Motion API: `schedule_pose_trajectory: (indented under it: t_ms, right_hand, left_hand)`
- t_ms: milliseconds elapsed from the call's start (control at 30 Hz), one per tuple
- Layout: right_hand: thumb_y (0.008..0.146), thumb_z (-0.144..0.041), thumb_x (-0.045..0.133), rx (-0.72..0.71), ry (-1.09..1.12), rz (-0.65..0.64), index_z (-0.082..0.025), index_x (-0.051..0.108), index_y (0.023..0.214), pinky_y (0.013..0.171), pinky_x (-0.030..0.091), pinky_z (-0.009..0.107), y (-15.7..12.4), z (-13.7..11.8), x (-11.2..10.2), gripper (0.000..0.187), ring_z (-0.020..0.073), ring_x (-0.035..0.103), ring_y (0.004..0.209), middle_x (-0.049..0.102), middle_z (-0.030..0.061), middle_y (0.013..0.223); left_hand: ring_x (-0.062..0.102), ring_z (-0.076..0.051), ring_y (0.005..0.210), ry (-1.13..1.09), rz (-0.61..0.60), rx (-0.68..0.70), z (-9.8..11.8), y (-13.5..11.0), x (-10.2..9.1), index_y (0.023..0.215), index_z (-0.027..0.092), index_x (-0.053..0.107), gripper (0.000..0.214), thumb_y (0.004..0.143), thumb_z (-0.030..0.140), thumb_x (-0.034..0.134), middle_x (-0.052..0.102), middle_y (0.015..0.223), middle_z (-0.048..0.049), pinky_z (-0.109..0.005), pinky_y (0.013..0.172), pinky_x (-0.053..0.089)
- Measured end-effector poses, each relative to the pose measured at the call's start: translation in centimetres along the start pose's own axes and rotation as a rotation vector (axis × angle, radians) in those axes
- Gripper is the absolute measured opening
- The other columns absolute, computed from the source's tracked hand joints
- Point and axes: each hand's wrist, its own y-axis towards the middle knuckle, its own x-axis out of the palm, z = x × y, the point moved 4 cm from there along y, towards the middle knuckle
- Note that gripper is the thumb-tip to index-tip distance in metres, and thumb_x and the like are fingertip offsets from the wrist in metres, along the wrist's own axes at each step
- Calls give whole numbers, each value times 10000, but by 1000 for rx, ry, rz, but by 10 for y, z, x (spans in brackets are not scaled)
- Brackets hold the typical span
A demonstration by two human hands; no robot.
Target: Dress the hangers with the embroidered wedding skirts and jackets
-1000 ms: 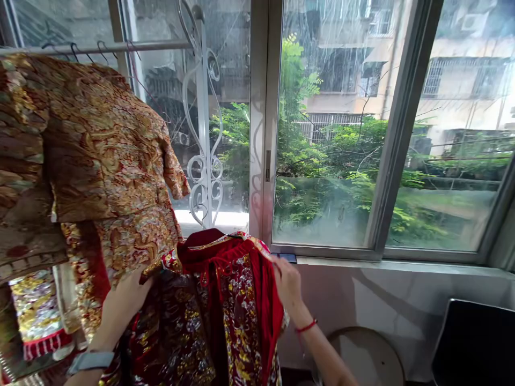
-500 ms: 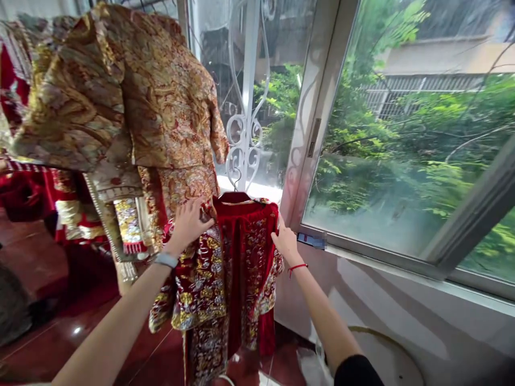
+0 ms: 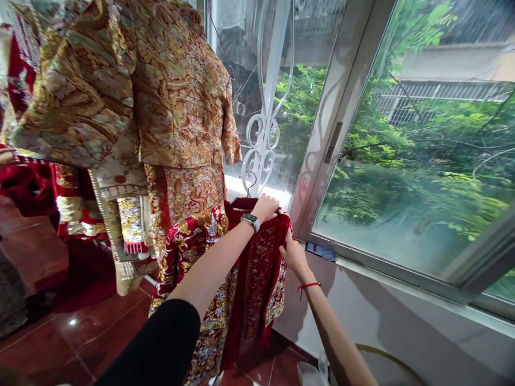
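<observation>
A red jacket (image 3: 189, 241) with gold and silver embroidery hangs open on a dark hanger (image 3: 243, 202), its red lining (image 3: 257, 268) showing. My left hand (image 3: 267, 208), with a watch on the wrist, reaches across the front and is closed on the jacket's top edge near the right shoulder. Lower down, my right hand (image 3: 295, 257), a red cord on its wrist, grips the jacket's right side; its thumb lies on the near face and the fingers are partly hidden behind the cloth. My left forearm covers part of the jacket's middle.
Gold embroidered garments (image 3: 181, 102) hang close on the left. A white scrollwork grille (image 3: 261, 131) and a sliding window (image 3: 402, 161) stand behind. A phone (image 3: 321, 251) rests on the sill (image 3: 382, 273). Red tiles (image 3: 96, 327) cover the floor.
My left hand has moved right, from the jacket's left shoulder across to its right shoulder area. My right hand stays at the right side. The view has shifted slightly left.
</observation>
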Motion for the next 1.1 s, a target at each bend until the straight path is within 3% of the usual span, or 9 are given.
schedule_pose_trajectory:
  t_ms: [100,233,367,467,633,833,967,1033,1100]
  right_hand:
    - [872,-177,411,19,-33,6,-81,144,1529,702,461,312,1,-3,-3,715,260,687,861,725,140,967]
    - [863,-192,418,2,-22,9,-36,169,1519,695,450,309,-3,-6,-10,718,266,682,848,725,155,950]
    - [852,-207,431,2,85,54,-150,253,1529,648,428,284,-10,2,-24,702,239,666,761,724,86,879]
    - [865,-212,391,23,203,155,-225,360,1494,638,421,269,-21,6,-33,630,211,644,722,714,50,846]
    - [865,-237,357,98,227,280,-212,425,1468,661,433,284,-46,13,-34,607,217,625,722,709,61,843]
    - [880,-313,354,114,333,357,-159,439,1456,699,465,326,-61,26,-54,602,228,619,711,707,69,849]
    - [893,-314,359,133,366,437,-162,490,1421,845,475,346,-62,17,-63,565,251,655,920,716,125,1087]
    - [895,-309,361,172,393,471,-144,512,1403,909,467,351,-64,15,-60,554,259,645,1022,689,145,1186]
    - [894,-300,368,188,412,475,-139,513,1401,947,461,355,-67,15,-54,551,260,633,1086,669,145,1242]
  left_hand:
    - [684,-290,860,-13,-20,53,4,4,10,958,47,675,254,850,274,633,708,912,-217,-382,774,439]
    - [696,-268,790,-15,-45,84,2,6,8,948,23,682,253,902,94,443,714,877,-234,-365,706,445]
    - [695,-226,774,-32,-92,130,-10,22,-10,913,116,722,195,840,102,542,746,849,-148,-327,711,452]
    - [698,-223,812,-48,-83,90,-11,28,-17,945,138,728,225,843,108,529,753,910,-142,-328,746,453]
    - [698,-251,816,-75,-44,47,0,14,-15,987,109,715,232,895,188,517,741,899,-167,-356,751,457]
    - [669,-241,902,-86,9,139,1,17,-33,921,107,706,213,898,88,496,709,902,-159,-368,789,469]
    - [561,-267,1145,-88,162,173,25,-22,-26,1232,118,582,378,932,57,360,585,1272,-197,-480,1009,412]
    - [505,-232,1233,-120,211,418,52,-56,-8,1294,202,546,403,938,100,387,567,1333,-122,-453,1125,334]
    - [450,-196,1321,-151,166,656,73,-83,17,1313,269,542,408,932,157,451,571,1372,-53,-400,1182,285]
